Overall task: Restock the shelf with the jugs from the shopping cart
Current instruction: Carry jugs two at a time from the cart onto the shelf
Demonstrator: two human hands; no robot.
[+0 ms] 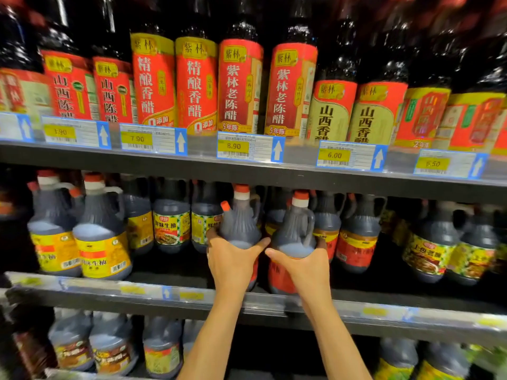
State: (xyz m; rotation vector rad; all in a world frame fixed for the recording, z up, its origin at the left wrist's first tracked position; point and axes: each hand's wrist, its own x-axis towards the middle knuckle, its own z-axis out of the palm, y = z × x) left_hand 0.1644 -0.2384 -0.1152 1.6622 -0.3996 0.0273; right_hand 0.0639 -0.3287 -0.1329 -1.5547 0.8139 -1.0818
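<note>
**Shelf count**

Two hands are up at the shelves, the left hand (231,260) and the right hand (307,266), each on one jug: a left jug (240,223) and a right jug (295,229). Three shelf edges show: top shelf (192,163), middle shelf (109,290), and a bottom one barely visible. Six price tags (244,147) sit on the top edge. About twelve tall bottles (153,80) front the top row; blur hides an exact total.

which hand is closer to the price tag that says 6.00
Right. The right hand holds a jug almost directly below the 6.00 price tag. The left hand grips another jug further to the left.
</note>
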